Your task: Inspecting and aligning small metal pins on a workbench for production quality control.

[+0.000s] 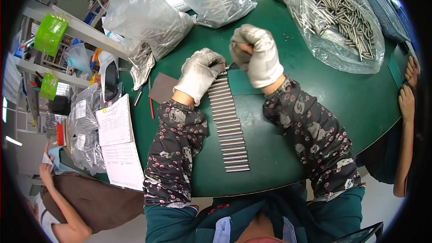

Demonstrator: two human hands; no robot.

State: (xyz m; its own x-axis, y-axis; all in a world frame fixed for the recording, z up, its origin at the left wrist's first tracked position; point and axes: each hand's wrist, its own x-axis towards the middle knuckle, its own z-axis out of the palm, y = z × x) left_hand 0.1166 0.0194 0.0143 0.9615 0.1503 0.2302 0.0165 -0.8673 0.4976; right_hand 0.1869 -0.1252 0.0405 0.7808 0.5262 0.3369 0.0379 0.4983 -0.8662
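A row of short metal pins [230, 136] lies side by side on the green table, running from near the front edge toward my hands. My left hand [199, 75], in a white glove with a bare fingertip showing, is closed at the far end of the row, its fingertips on a metal pin [223, 74]. Just to the right, my right hand [257, 55] is raised a little and curled, also gloved. Its fingers fold inward, and what they hold, if anything, is hidden. A brown square sheet [162, 88] lies beside my left wrist.
A large open plastic bag of loose pins [342, 13] lies at far right, beside a grey-blue basket [382, 9]. Two more bags [144, 18] stand at the back. Papers [118, 141], a red pen [151, 108] and a phone [111, 81] are left. Other people sit on both sides.
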